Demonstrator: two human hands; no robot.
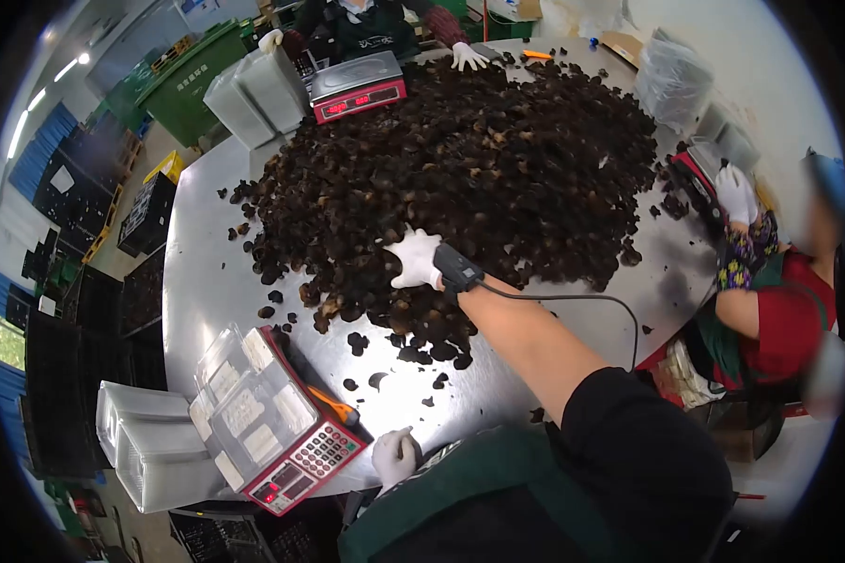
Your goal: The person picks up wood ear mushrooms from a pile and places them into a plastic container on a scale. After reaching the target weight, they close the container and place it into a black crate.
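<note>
A large heap of dark brown, mushroom-like pieces (479, 169) covers the middle of the round metal table (197, 281). My right hand (416, 258), in a white glove with a black device strapped at the wrist, lies on the heap's near edge with its fingers spread. My left hand (396, 457), also gloved in white, rests at the table's near edge with its fingers curled; what it holds, if anything, is hidden. Left of it stands a red scale (319, 460) with a clear plastic tray (249, 403) on top. An orange-handled tool (333, 405) lies beside the scale.
Stacked clear containers (150, 450) stand left of the near scale. Across the table, a person's gloved hand (468, 57) touches the heap near another scale (359, 86) and more containers (258, 94). At right, a co-worker's gloved hand (737, 194) is at a third scale (699, 188).
</note>
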